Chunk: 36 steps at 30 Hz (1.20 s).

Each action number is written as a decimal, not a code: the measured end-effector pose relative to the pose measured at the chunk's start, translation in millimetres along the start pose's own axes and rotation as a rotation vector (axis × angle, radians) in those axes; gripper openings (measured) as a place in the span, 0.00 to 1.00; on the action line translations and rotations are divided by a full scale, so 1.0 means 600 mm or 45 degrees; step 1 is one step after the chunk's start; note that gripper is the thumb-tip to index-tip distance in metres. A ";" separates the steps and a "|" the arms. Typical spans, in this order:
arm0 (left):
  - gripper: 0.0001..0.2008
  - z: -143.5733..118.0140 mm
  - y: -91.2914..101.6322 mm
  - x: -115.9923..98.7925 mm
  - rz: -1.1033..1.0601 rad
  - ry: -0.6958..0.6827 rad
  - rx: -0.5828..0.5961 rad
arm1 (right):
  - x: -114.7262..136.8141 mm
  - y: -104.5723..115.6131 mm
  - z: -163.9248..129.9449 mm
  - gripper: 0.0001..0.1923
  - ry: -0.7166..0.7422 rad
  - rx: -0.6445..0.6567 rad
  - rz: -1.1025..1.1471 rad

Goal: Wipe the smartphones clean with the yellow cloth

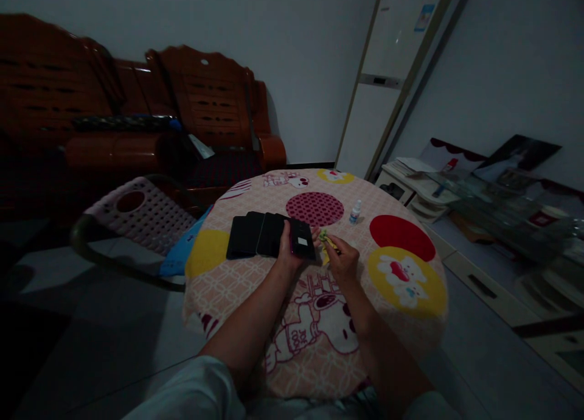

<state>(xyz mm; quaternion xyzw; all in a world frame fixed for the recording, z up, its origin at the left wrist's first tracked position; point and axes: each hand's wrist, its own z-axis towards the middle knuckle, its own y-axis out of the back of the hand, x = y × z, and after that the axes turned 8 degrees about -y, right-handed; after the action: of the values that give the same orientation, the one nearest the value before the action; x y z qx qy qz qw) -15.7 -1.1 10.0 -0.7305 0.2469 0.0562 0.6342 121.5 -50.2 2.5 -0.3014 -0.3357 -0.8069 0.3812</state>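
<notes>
My left hand point(286, 252) is closed around the near left edge of a dark flat phone-like device point(302, 230), which has a pinkish edge and a small bright patch on its face. In my right hand point(343, 260) a small yellow-and-green cloth point(325, 240) is pinched at the device's right side; whether it touches the device I cannot tell. Left of my left hand, black flat rectangular pieces point(244, 236) lie side by side, partly overlapping. A small white dropper-like bottle point(355, 212) stands upright beyond my right hand.
A patterned cloth covers the round table point(314, 365). To the left is a woven-back chair point(137, 210) with a blue item on it. Wooden seats point(205, 103) line the wall. At right are a low cabinet point(479, 286) and a glass-topped surface with clutter.
</notes>
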 end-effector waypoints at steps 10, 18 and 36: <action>0.35 0.015 0.004 -0.003 -0.098 -0.089 -0.115 | 0.024 -0.013 -0.013 0.10 0.081 0.098 0.012; 0.33 0.012 0.000 0.007 -0.023 -0.120 -0.179 | 0.018 -0.017 -0.016 0.11 0.069 0.123 -0.063; 0.36 0.008 -0.016 0.015 -0.100 -0.074 -0.297 | 0.029 -0.021 -0.016 0.13 0.184 0.169 -0.243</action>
<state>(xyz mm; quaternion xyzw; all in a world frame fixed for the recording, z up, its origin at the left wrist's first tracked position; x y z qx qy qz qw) -2.5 1.9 13.9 -0.8064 0.1913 0.0807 0.5537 99.7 -58.8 5.8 -0.1834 -0.3871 -0.8352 0.3449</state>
